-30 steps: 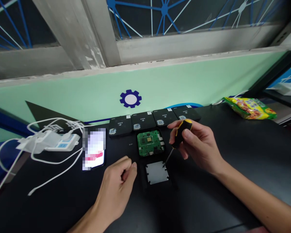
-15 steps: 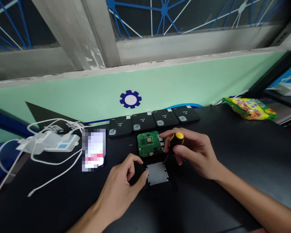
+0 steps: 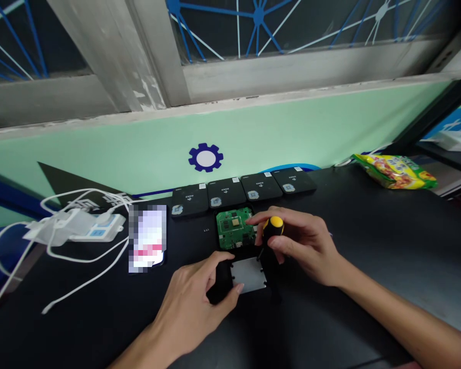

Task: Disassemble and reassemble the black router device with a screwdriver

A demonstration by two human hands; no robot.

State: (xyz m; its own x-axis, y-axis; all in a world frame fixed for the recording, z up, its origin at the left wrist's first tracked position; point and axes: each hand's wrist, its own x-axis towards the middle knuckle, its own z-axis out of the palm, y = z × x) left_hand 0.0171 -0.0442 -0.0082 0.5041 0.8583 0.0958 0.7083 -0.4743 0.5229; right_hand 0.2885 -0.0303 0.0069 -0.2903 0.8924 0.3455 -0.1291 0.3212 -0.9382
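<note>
Right hand (image 3: 307, 247) around screwdriver (image 3: 272, 229), left hand (image 3: 192, 302) wide by plate (image 3: 250, 275), labels (image 3: 268, 175) on boxes (image 3: 268, 190) illegible

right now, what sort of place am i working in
Probably an electronics work area: a bare green circuit board, a black-and-yellow screwdriver in the right hand, and a white power strip suggest it.
</note>
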